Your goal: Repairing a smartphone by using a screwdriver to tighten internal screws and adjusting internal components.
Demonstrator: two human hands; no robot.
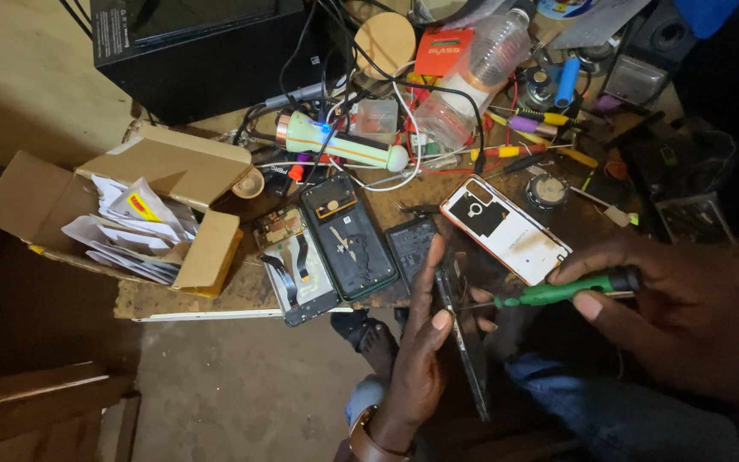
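Where the cluttered workbench (241,291) ends at its near edge, both hands work out over the person's lap, with open floor to the left. The left hand (416,359) clasps a dark phone (464,334) on edge, its long axis running from bench edge toward the body. The right hand (686,316) pinches a green screwdriver (558,291), lying roughly level, tip pointing left onto the phone.
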